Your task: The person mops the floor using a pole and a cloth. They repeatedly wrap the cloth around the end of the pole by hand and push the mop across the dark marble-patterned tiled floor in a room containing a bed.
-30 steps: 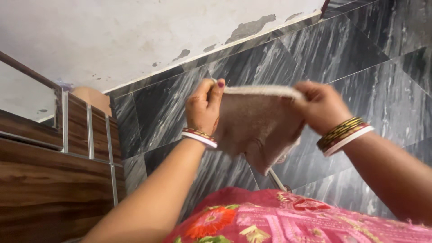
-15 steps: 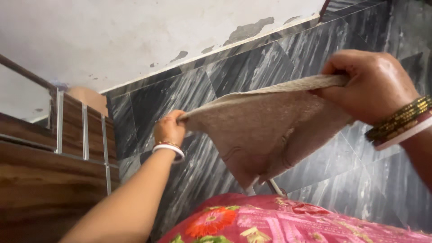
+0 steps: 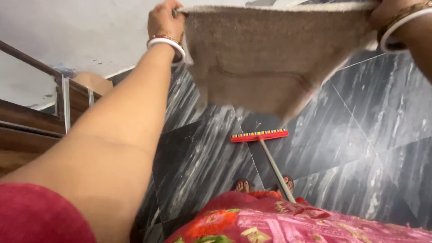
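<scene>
Beige-brown and coarse in weave, a small mat (image 3: 270, 58) is held up high at the top of the view, stretched by its upper edge between two hands. The left hand (image 3: 165, 20) is closed on the upper left corner, fingers pinched over the hem, with red and white bangles (image 3: 167, 42) at the wrist. The right hand (image 3: 382, 9) is mostly cut off by the frame; it appears to be clamped on the upper right corner, though its fingers cannot be made out. The mat's long axis runs left to right between the hands, its face is turned toward the camera, and its free lower edge hangs down, blurred. The step in hand is judged to be a shaking-out of the mat in the air; a firm hold on both corners would be needed for any further snap. Below, a red-headed broom (image 3: 260, 135) lies on the dark marbled floor tiles (image 3: 202, 166).
</scene>
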